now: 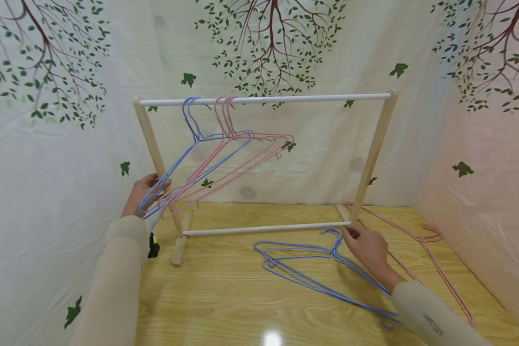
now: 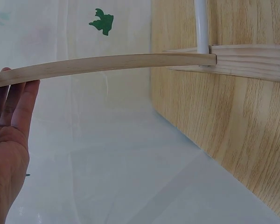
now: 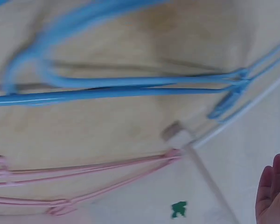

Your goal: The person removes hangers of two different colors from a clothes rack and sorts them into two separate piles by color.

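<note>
A small clothes rack with wooden posts and a white top rail (image 1: 311, 99) stands on the table. Its left post (image 2: 107, 64) is touched by the straight fingers of my left hand (image 1: 143, 193); the thumb is hidden in the left wrist view. From the rail's left half hang blue hangers (image 1: 179, 161) and pink hangers (image 1: 205, 168). Several blue hangers (image 1: 302, 281) lie stacked on the table before the rack. Close to their hooks is my right hand (image 1: 369, 247), with its fingers extended and holding nothing in the right wrist view (image 3: 274, 193).
Pink hangers (image 1: 437, 262) lie at the table's right side, beyond the right post (image 1: 374, 158). A white lower bar (image 1: 264, 228) joins the rack's feet. Pale cloth printed with leaves surrounds the wooden table (image 1: 225, 298). A small black object (image 1: 154, 246) is beside the left foot.
</note>
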`<state>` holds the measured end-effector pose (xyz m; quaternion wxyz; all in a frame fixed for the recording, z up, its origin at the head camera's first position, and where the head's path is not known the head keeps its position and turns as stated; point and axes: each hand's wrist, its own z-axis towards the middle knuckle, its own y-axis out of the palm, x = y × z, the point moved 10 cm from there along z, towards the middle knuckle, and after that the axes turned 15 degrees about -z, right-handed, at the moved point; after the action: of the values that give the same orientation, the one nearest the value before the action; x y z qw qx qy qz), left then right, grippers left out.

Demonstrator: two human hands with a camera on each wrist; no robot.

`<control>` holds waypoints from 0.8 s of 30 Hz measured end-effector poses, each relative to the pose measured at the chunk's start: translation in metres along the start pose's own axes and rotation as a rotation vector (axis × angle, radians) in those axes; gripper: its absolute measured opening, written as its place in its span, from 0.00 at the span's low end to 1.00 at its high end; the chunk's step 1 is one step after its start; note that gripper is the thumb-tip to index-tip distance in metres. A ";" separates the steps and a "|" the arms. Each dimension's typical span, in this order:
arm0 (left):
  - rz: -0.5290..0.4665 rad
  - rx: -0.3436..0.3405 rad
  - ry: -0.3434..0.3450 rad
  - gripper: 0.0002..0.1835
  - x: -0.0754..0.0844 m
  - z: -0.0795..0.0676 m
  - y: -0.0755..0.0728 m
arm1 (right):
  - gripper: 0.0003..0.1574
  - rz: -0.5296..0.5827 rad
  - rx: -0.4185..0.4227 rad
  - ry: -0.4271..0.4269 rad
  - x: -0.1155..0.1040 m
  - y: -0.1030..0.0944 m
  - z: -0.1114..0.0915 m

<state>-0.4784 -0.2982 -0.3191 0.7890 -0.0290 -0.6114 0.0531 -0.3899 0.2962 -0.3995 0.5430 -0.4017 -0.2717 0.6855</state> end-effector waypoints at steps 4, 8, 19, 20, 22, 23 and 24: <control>-0.009 -0.006 -0.009 0.34 0.012 -0.011 0.009 | 0.17 0.069 0.036 0.004 -0.032 -0.004 0.016; -0.010 -0.002 -0.025 0.33 0.024 -0.019 0.015 | 0.17 0.133 0.060 -0.024 -0.074 -0.010 0.030; 0.018 -0.009 0.004 0.32 0.037 -0.031 0.022 | 0.16 0.268 0.093 -0.061 -0.191 -0.039 0.066; 0.023 -0.005 0.009 0.32 0.035 -0.029 0.021 | 0.16 0.282 0.092 -0.060 -0.200 -0.041 0.069; 0.036 0.002 0.021 0.32 0.027 -0.022 0.015 | 0.16 0.303 0.091 -0.054 -0.217 -0.045 0.074; 0.044 0.005 0.024 0.33 0.022 -0.019 0.013 | 0.17 0.310 0.090 -0.048 -0.224 -0.047 0.076; 0.049 0.010 0.027 0.34 0.018 -0.016 0.010 | 0.17 0.318 0.092 -0.045 -0.232 -0.049 0.078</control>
<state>-0.4594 -0.2861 -0.3072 0.7958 -0.0407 -0.5995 0.0753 -0.4097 0.0908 -0.2589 0.4391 -0.3990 -0.1851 0.7834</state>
